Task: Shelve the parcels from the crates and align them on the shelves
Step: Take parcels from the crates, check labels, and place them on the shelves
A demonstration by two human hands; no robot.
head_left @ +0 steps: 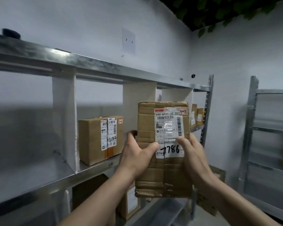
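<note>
I hold a tall brown cardboard parcel (163, 170) upright in front of the metal shelf (95, 167); its white label reads 7786 in black marker. My left hand (137, 154) grips its left edge with the thumb on the front face. My right hand (193, 152) grips the right edge, thumb on the label. Another brown parcel (95, 141), marked 4044, stands on the shelf in the compartment to the left. White dividers (67, 121) split the shelf into compartments.
Two small parcels (197, 116) stand at the shelf's far right end. More boxes (129, 204) sit on the lower shelf. A second metal rack (268, 128) stands at the right wall. A grey crate (162, 212) lies low, below the held parcel.
</note>
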